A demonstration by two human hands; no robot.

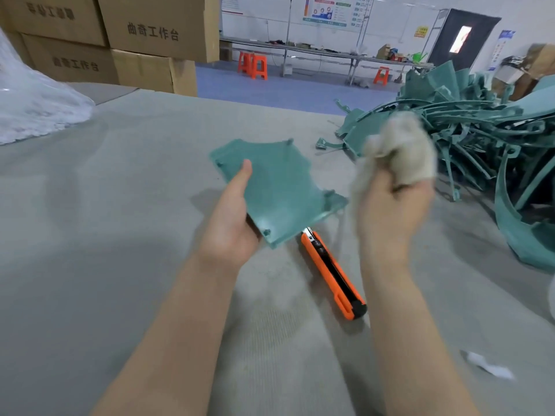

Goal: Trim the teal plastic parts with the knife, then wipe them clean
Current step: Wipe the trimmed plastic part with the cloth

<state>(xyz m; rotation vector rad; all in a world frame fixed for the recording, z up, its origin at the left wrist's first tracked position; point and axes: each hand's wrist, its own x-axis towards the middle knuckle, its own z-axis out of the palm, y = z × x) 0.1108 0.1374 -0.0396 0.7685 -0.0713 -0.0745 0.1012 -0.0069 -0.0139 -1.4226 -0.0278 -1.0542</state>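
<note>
The part (277, 187) is gripped at its edge by the left hand (232, 223), above the knife (333, 273). A cloth (399, 148) is clenched in the right hand (390, 211). The part seems light and stiff, best held by its rim.

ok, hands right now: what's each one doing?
Left hand: holds the teal part, thumb on top.
Right hand: grips a rag.
Knife: on the table, untouched.

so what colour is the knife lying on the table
Orange with a black slider and end cap; the knife shows clearly in the head view.
</note>
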